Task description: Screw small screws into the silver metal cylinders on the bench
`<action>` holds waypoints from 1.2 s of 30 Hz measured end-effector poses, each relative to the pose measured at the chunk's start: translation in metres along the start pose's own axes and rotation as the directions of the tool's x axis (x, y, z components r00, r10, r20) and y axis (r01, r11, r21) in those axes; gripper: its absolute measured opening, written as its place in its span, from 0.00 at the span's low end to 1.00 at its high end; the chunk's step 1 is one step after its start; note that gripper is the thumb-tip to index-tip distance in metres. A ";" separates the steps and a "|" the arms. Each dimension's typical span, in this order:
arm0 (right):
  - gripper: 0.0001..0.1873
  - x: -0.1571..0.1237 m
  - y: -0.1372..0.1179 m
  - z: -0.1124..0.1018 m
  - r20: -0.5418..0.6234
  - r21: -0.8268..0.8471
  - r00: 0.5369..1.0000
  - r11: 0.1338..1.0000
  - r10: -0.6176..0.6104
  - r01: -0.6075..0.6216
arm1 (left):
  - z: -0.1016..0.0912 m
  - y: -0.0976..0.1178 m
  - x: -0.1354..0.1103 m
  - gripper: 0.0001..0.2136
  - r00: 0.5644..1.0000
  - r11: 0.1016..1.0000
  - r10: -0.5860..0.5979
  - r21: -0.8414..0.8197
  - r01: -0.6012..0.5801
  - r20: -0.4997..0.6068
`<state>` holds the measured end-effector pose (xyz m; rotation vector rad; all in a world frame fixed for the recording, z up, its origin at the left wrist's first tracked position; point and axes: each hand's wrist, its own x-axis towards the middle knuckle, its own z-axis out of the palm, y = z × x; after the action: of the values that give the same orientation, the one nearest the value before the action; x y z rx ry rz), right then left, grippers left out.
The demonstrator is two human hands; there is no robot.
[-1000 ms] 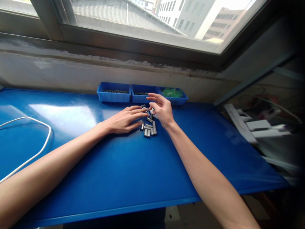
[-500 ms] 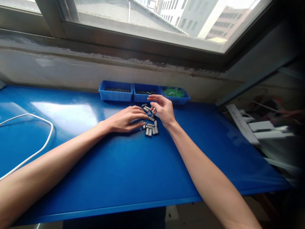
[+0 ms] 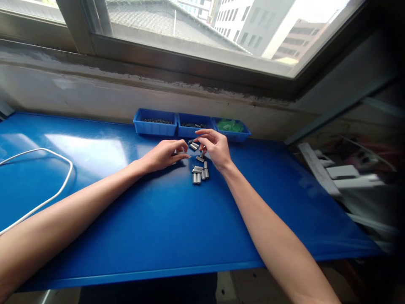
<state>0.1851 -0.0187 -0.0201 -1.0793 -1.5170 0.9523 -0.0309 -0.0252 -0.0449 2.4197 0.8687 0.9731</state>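
Note:
Small silvery metal cylinders lie in a loose cluster on the blue table, some side by side and some crossing. My left hand is left of the cluster with its fingers curled. A greyish metal cylinder shows in part between its thumb and fingers. Over the far end of the cluster is my right hand, thumb and fingers bent together. Whatever its fingertips grip is mostly hidden. Just below them, one cylinder lies on the table, and a pair of cylinders sits to their left.
Three blue bins stand in a row against the wall: a left bin and a middle bin with small dark metal parts, and a right bin with green material. A white cable curves across the table's left side. White objects stand beyond the right edge.
My left hand has drawn back left from the cluster and its fingers have curled in around a cylinder. My right hand stays near the same spot, its fingers bent a little more.

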 end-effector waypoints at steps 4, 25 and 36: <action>0.11 -0.004 -0.005 0.000 0.144 -0.017 0.989 1.000 0.026 -0.024 | -0.002 -0.003 0.001 0.18 0.974 0.981 -0.142 -0.153 0.116 -0.177; 0.12 -0.009 -0.009 0.005 0.212 -0.034 0.976 0.998 0.051 -0.045 | -0.004 -0.002 0.004 0.16 0.963 0.982 -0.175 -0.109 0.155 -0.206; 0.10 -0.007 -0.007 0.002 0.142 -0.027 0.990 1.000 0.016 -0.012 | 0.000 -0.002 0.002 0.16 0.994 0.984 0.109 0.143 -0.106 -0.013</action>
<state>0.1822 -0.0271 -0.0157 -1.0601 -1.6439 1.0403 -0.0311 -0.0225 -0.0451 2.6057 0.8483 1.0076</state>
